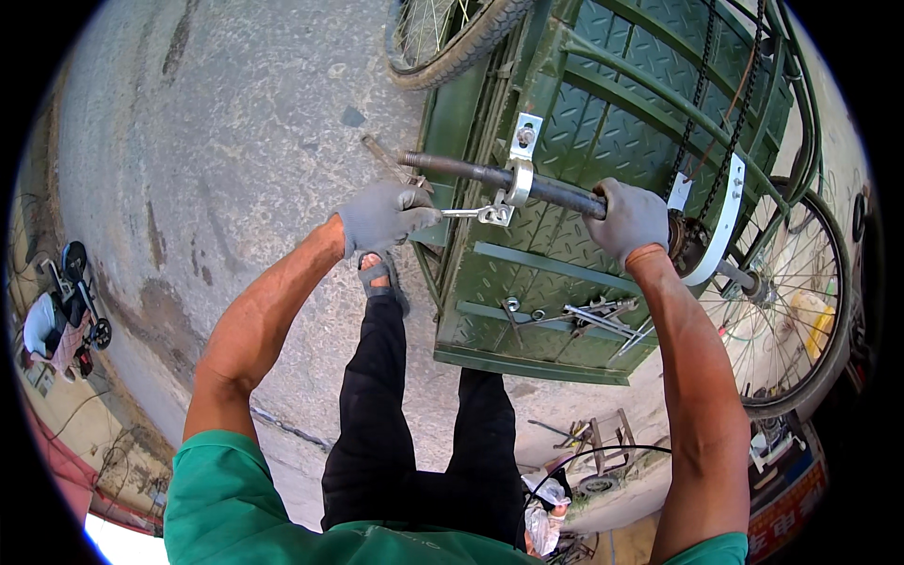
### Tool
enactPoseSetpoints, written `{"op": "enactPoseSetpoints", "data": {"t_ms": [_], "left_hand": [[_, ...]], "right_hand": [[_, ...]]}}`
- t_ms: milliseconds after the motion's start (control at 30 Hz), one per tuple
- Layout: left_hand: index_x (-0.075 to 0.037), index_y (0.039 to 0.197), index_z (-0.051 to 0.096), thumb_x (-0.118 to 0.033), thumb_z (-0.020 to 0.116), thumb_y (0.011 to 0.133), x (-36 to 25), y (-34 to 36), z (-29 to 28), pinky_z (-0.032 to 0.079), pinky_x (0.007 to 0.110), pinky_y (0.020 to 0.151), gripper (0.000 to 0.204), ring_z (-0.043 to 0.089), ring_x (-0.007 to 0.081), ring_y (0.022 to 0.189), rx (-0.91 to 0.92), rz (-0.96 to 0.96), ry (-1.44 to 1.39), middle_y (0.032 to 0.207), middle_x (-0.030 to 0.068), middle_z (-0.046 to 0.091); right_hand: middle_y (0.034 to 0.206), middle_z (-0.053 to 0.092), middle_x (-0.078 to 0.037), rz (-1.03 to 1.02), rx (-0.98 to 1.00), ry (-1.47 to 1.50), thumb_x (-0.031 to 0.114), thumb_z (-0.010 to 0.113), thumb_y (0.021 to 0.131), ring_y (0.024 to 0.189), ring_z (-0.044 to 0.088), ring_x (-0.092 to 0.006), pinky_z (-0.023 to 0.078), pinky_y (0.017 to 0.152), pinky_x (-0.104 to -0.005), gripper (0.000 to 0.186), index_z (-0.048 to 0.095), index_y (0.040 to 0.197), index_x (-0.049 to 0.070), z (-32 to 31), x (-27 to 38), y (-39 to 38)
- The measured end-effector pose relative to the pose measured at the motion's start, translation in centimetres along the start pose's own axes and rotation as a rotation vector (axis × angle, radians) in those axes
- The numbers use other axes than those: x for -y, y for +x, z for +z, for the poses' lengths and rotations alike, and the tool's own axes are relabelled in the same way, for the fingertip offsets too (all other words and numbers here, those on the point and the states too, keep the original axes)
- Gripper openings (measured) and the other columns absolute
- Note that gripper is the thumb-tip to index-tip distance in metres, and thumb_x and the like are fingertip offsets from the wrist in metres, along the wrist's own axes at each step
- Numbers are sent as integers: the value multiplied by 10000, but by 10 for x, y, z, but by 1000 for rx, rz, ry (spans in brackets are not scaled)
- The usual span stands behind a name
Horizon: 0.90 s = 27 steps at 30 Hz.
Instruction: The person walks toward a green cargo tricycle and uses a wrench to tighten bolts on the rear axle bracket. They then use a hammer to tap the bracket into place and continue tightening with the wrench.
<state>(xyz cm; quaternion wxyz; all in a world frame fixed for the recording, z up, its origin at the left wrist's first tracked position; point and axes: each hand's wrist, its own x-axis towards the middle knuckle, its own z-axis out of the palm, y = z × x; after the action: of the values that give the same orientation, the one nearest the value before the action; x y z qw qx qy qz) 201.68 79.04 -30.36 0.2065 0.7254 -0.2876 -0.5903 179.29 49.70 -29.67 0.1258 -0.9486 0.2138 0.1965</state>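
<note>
My left hand (381,218), in a grey glove, is closed on the handle of a silver wrench (460,214). The wrench's head meets the lower bolt of a metal bracket (519,181) clamped around a dark steel axle (461,169). The axle's threaded end sticks out over the left side of a green metal cart bed (589,267). My right hand (633,221), gloved too, wraps around the axle right of the bracket. Just beyond that hand are a chain sprocket (690,247) and a curved silver bracket (732,221). The fingers hide part of the axle.
Several wrenches and loose tools (603,315) lie on the cart bed's near part. A spoked wheel (791,311) stands at right, another wheel (452,47) at the top. Two chains (697,94) hang over the bed. A small wheeled frame (603,452) sits on the ground nearby.
</note>
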Motion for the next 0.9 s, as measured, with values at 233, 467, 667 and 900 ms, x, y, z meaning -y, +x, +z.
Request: {"op": "enactPoseSetpoints", "data": {"t_ms": [233, 467, 667, 900], "left_hand": [[-17, 1018, 746, -292, 713, 968, 4, 14, -17, 481, 306, 566, 282, 558, 100, 602, 66, 166, 28, 740, 32, 634], [-1, 1039, 753, -288, 718, 972, 4, 21, -12, 478, 291, 555, 296, 553, 79, 613, 83, 18, -64, 761, 14, 638], [11, 1052, 753, -259, 714, 978, -2, 27, -1, 468, 268, 545, 283, 540, 65, 609, 73, -8, -62, 761, -3, 628], [9, 1018, 751, -249, 717, 973, 7, 21, -1, 446, 263, 523, 264, 518, 56, 590, 45, -17, -143, 728, -13, 607]], "right_hand": [[831, 718, -87, -19, -22, -1, 324, 703, 812, 799, 701, -327, 535, 732, -447, 198, 688, 907, 150, -1, 1, 0], [827, 721, -100, -6, -27, 0, 319, 698, 813, 795, 701, -333, 533, 730, -450, 192, 692, 906, 150, -1, 0, 0], [824, 724, -114, -9, -38, -3, 324, 695, 819, 787, 701, -340, 530, 715, -458, 199, 698, 911, 148, 2, -1, 1], [827, 726, -111, 10, -14, -19, 334, 687, 832, 790, 703, -335, 530, 720, -452, 205, 698, 910, 145, 1, 1, 0]]}}
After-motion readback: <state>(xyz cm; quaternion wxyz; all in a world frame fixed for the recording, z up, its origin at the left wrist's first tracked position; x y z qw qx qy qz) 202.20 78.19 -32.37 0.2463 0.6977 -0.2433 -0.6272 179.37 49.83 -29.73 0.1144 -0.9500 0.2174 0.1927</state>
